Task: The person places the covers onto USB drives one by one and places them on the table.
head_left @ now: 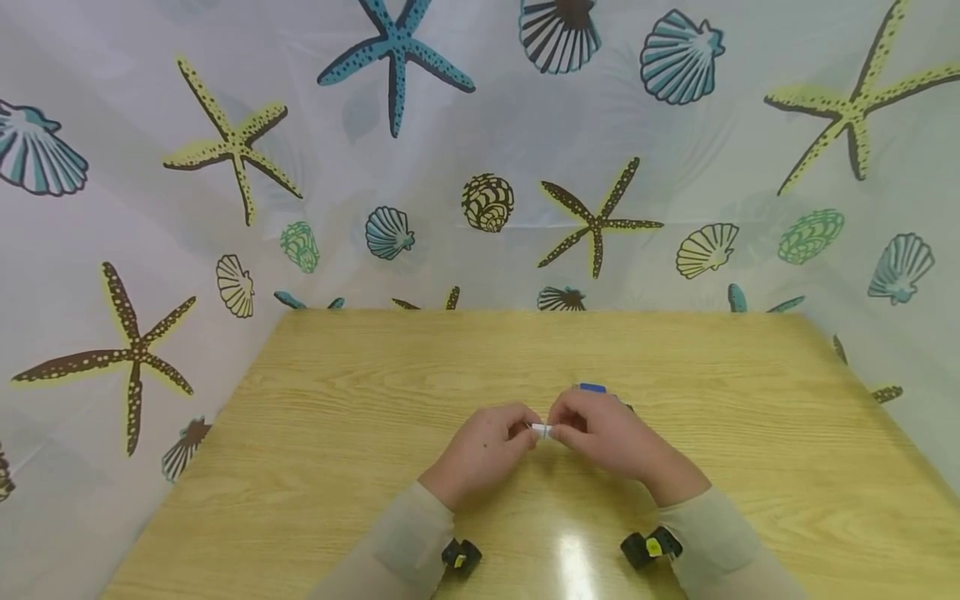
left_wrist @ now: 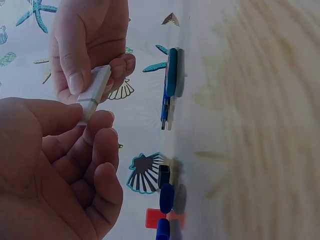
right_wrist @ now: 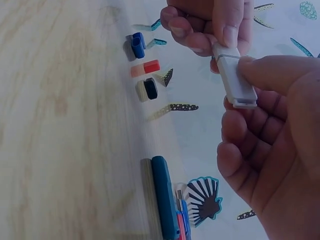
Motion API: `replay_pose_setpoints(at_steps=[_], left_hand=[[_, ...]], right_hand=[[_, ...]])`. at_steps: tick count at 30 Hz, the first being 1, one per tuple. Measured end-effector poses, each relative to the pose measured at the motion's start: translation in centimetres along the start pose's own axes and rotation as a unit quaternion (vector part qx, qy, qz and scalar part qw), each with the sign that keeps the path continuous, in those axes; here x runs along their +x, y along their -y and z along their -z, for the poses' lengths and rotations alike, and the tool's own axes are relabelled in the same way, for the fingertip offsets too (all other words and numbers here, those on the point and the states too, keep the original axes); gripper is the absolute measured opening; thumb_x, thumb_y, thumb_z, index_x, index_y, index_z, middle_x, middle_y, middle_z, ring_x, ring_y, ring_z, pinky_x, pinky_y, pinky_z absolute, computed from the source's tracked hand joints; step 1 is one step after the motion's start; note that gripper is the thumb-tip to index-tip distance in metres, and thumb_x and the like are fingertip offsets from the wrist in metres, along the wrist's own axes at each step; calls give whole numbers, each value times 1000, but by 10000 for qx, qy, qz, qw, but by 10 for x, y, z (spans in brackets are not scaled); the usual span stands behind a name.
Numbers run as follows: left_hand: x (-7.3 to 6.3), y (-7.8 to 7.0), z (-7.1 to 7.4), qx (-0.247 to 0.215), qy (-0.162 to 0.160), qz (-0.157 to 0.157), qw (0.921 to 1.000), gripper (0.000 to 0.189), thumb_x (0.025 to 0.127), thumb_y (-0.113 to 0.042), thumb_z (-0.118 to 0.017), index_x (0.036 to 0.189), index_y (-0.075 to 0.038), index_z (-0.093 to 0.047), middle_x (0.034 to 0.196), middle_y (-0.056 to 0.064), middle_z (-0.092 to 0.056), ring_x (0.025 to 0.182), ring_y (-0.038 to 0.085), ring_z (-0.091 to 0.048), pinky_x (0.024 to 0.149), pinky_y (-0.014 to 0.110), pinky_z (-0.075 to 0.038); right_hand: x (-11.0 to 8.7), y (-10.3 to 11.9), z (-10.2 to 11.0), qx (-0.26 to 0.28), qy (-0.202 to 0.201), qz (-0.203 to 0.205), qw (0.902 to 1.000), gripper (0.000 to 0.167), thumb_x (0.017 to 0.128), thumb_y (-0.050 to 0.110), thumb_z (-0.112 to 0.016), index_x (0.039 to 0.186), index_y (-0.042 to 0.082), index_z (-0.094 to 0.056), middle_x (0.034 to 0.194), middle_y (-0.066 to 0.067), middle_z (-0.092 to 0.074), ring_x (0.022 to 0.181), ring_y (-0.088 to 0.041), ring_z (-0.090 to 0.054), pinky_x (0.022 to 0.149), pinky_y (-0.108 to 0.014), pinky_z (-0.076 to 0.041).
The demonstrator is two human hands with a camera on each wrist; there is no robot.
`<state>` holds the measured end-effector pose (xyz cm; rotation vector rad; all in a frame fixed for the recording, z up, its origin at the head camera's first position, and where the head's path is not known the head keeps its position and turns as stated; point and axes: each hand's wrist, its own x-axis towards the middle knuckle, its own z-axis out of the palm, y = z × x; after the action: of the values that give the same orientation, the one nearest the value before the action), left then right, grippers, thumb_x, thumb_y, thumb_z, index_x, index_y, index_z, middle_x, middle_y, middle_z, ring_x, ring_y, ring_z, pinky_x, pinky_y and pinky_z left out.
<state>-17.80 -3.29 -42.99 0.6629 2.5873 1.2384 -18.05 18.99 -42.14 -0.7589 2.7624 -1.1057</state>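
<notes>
While the left hand pinches one end, the right hand grips the other end of a slim white stick.
Held up between the two hands, over the wooden table, the stick has both thumbs pressed to it, and a thin seam crosses it nearer the left hand (the right wrist view shows this best). On the table lie a long teal object with slender red and blue pieces close beside it, and, apart from these, a small red block between a blue piece and a dark piece. From the head, only a little blue shows past the right hand. Behind the table hangs a pale cloth printed with starfish and shells; light sleeves cover the forearms.
</notes>
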Motion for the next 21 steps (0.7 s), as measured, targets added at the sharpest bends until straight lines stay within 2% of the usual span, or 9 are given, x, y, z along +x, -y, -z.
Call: replay_pose_setpoints(at_steps=[6, 14, 21], left_hand=[[1, 1, 0, 127, -45, -54, 9999, 14, 104, -25, -58, 111, -20, -70, 86, -12, -66, 69, 8, -53, 63, 28, -46], [-1, 1, 2, 396, -73, 12, 9992, 20, 105, -27, -56, 116, -18, -70, 100, -16, -67, 82, 6, -57, 77, 30, -49], [0, 4, 3, 475, -158, 137, 9987, 20, 104, -29, -57, 115, -20, -71, 104, -16, -68, 85, 6, -59, 80, 33, -51]], right_hand=[[-1, -6, 4, -360, 60, -100, 9993, 8, 98, 21, -68, 94, 25, -64, 88, 11, -60, 78, -11, -55, 71, -32, -49], [-4, -13, 11, -754, 282, -324, 9962, 10, 96, 17, -69, 88, 22, -63, 81, 9, -57, 73, -12, -51, 68, -34, -45], [-5, -18, 14, -954, 560, -510, 9925, 13, 95, 17, -70, 85, 22, -63, 73, 8, -55, 66, -11, -50, 63, -32, -43]])
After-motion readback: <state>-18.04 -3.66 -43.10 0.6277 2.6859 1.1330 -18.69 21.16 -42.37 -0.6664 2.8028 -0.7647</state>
